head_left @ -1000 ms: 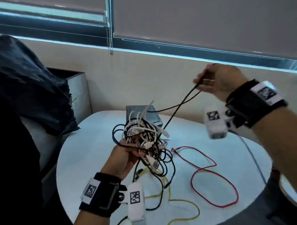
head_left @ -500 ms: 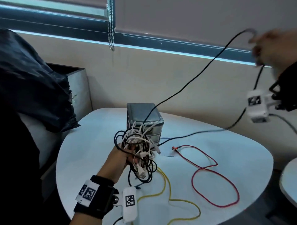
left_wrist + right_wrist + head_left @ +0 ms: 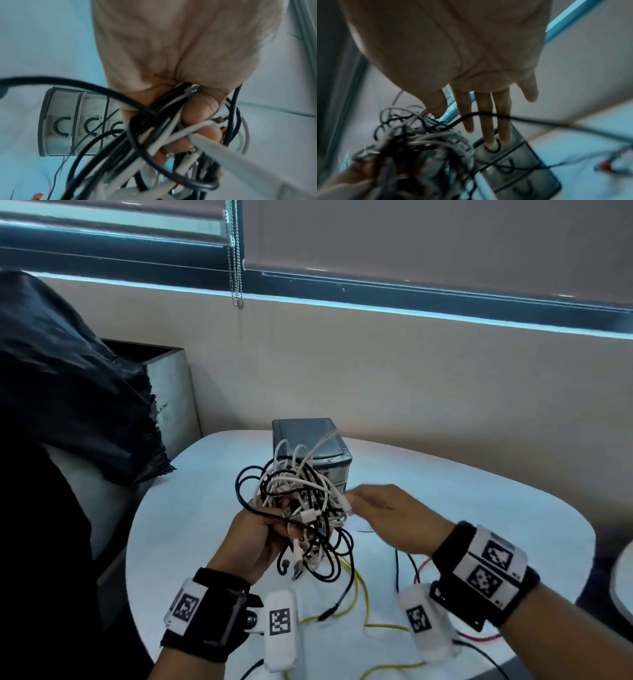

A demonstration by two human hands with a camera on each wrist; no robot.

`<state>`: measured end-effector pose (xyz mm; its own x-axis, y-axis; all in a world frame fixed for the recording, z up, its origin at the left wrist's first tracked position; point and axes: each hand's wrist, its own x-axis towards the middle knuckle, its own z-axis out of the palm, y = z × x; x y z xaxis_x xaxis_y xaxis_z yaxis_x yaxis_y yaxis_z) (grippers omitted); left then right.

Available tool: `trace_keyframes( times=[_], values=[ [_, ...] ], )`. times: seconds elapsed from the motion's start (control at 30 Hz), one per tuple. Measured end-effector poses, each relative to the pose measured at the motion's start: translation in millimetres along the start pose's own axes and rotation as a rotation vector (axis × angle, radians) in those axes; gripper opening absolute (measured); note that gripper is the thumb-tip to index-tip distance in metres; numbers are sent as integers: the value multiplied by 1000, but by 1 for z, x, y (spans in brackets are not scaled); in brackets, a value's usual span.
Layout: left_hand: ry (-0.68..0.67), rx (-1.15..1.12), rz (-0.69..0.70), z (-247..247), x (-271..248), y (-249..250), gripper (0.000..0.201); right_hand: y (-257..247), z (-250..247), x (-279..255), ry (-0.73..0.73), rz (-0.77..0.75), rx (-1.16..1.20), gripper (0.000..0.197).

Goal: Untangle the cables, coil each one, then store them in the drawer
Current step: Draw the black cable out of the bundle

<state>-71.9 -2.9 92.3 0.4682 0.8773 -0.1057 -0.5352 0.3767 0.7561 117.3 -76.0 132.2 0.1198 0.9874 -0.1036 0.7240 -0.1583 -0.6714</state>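
My left hand [image 3: 263,529] grips a tangle of black and white cables [image 3: 301,498] above the white table; in the left wrist view its fingers [image 3: 200,106] curl round the strands. To the right of the tangle, my right hand [image 3: 383,508] has straight fingers [image 3: 484,119] that hold nothing, their tips near a white plug. Just behind the tangle stands a small grey drawer unit [image 3: 308,433], its drawers closed [image 3: 56,121]. A yellow cable [image 3: 363,604], a red cable [image 3: 476,638] and a loose black cable [image 3: 397,570] lie on the table.
The rounded white table [image 3: 496,508] stands against a beige wall under a window. A black bag [image 3: 68,378] over a grey bin [image 3: 171,385] sits at the left. A blind's bead chain [image 3: 236,254] hangs above. Another white surface's edge [image 3: 621,583] shows far right.
My right hand, held high to the right pulling a black cable, has dropped back to the tangle with nothing in it. The black cable now lies on the table.
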Motion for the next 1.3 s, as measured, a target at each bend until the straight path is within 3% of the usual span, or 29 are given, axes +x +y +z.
trace_keyframes(
  times=[0.07,0.13,0.23,0.33,0.43,0.5,0.57,0.67,0.7,0.73,0.8,0.87,0.9,1.0,1.17,1.23,1.3],
  values=[
    [35,5,15,-1,1,0,68,-1,7,-2,-102,17,204,25],
    [58,9,7,-4,2,0,62,1,0,-4,-77,18,220,21],
    [54,103,-19,-6,-3,1,46,0,-19,-8,141,-49,93,23],
    [30,160,-31,-6,-11,5,30,11,-52,-4,461,-85,105,27],
    [18,165,-54,-9,-12,6,36,26,-86,-3,712,-53,220,31],
    [4,195,-63,-6,-10,6,40,25,-99,-6,766,-91,233,27],
    [0,239,-58,-1,-10,5,40,18,-106,-11,649,-119,166,22],
    [7,224,-87,-3,-11,3,32,11,-111,-19,252,-37,-112,11],
    [4,215,-104,-5,-11,2,31,11,-110,-19,217,-23,-224,14],
    [-11,223,-120,-6,-11,2,32,11,-109,-17,274,-50,-308,17],
    [-57,256,-149,-7,-11,-3,36,8,-104,-11,603,-212,-408,21],
    [-81,298,-171,-6,-10,-10,32,1,-101,-7,930,-353,-392,20],
    [-86,313,-179,-6,-8,-13,30,0,-103,-4,999,-353,-351,19],
    [-61,278,-153,-16,-5,-19,39,4,-109,3,1010,-188,-328,18],
    [-15,-22,-76,-26,-10,-7,27,38,-133,1,1048,123,-405,20],
    [-19,-180,-62,-27,-14,-1,29,53,-136,0,917,309,-457,19],
    [-61,-283,-56,-24,-17,4,24,64,-124,1,716,401,-504,18]
  ],
)
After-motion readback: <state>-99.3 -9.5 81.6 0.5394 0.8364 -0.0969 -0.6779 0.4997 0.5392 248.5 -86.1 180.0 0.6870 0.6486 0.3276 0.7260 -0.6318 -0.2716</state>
